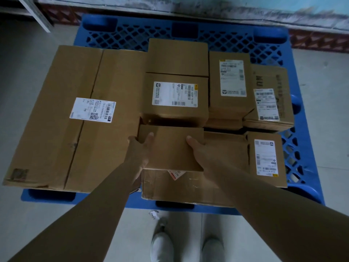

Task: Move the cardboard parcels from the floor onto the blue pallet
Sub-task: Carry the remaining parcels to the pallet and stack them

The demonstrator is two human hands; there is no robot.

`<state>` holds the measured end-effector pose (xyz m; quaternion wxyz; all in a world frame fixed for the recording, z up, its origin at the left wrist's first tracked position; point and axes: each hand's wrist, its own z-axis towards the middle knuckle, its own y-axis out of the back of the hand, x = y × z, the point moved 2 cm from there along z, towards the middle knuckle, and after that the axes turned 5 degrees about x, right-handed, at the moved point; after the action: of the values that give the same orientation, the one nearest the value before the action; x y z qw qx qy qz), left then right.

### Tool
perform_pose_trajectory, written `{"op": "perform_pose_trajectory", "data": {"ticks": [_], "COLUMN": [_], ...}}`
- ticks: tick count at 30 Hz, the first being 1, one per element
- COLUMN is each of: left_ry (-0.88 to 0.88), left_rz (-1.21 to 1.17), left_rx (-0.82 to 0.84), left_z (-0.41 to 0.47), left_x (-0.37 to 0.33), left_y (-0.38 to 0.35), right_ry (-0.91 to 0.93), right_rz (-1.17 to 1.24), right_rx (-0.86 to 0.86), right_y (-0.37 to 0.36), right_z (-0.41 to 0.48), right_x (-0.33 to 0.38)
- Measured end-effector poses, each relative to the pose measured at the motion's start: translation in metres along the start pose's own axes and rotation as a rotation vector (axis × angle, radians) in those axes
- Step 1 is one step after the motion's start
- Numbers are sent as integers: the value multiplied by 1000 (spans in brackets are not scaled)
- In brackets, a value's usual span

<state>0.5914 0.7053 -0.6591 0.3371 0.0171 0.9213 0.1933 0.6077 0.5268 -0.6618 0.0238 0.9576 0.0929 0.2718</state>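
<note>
Stacking live | small parcel [171, 148] gripped by left hand [140, 146] and right hand [196, 150], thumbs on top, fingers curled round its sides to keep it level | resting on or just above front box [188, 188] on blue pallet [188, 33], snug beside big carton [75, 118]

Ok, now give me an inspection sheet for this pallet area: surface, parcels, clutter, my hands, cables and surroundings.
Surface: blue pallet standing on a pale tiled floor.
Job's things: several cardboard parcels on the pallet, most with white labels; large box on the left; small plain parcel held over a lower box at the near edge.
Clutter: white paper scrap on the floor by the pallet's near edge.
Hands: left hand and right hand grip the small plain parcel by its sides, thumbs on top.
Cables: nothing seen.
Surroundings: wall with reddish patterned skirting behind; white post at far left; white shoes below.
</note>
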Motion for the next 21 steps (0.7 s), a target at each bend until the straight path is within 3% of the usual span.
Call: {"op": "perform_pose_trajectory", "data": {"ticks": [9,16,21], "left_ry": [-77,-116,-143], "left_rz": [38,275,201], "left_rx": [-101,-251,-247], "left_z": [33,19,-13], "left_x": [8,-16,-53], "left_y": [-7,0,20], "right_ry": [86,128,124], "right_rz": [-40,-54,-172], "right_rx": [-46,-30,-94], "right_y": [-8,-5,4], "right_z": [30,8,-26], "right_x": [4,15,43]}}
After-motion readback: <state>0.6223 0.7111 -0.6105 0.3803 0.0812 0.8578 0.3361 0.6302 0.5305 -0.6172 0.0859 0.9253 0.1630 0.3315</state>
